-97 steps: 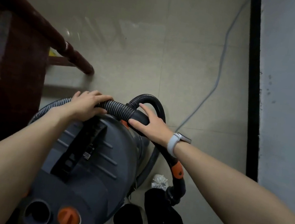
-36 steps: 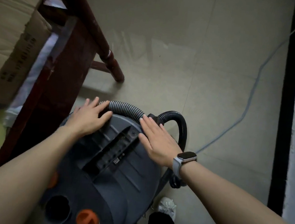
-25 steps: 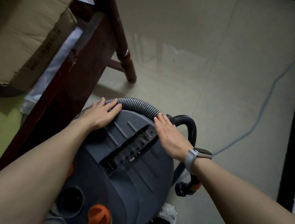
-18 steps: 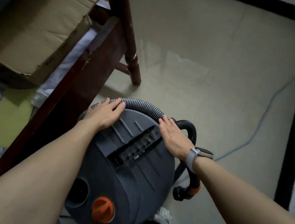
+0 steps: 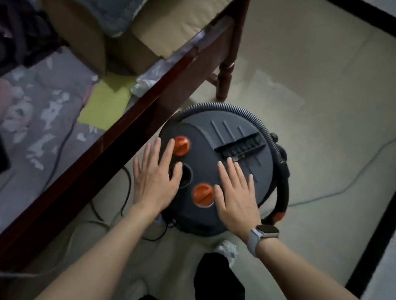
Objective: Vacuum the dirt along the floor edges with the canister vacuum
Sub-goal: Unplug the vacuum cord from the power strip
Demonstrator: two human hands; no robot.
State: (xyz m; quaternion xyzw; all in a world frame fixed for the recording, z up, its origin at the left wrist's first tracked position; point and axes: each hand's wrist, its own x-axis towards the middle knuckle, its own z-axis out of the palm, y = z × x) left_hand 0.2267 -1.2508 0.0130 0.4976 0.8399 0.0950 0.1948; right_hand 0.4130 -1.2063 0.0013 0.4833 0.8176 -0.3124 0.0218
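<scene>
The canister vacuum [image 5: 217, 167] stands on the floor straight ahead of my feet, just beside the bed frame [image 5: 129, 125]. Both my hands lie flat and spread on its lid, gripping nothing: my left hand [image 5: 155, 177] at the bed-side edge, my right hand [image 5: 236, 193] past the near orange knob [image 5: 202, 194]. The hose [image 5: 247, 117] curls round the vacuum's far rim and down the side away from the bed, so my right hand is nearer, I reckon.

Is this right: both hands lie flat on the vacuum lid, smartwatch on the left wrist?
One slip: the head view shows the smartwatch on the right wrist. Otherwise right: the left hand and the right hand lie flat on the vacuum lid.
</scene>
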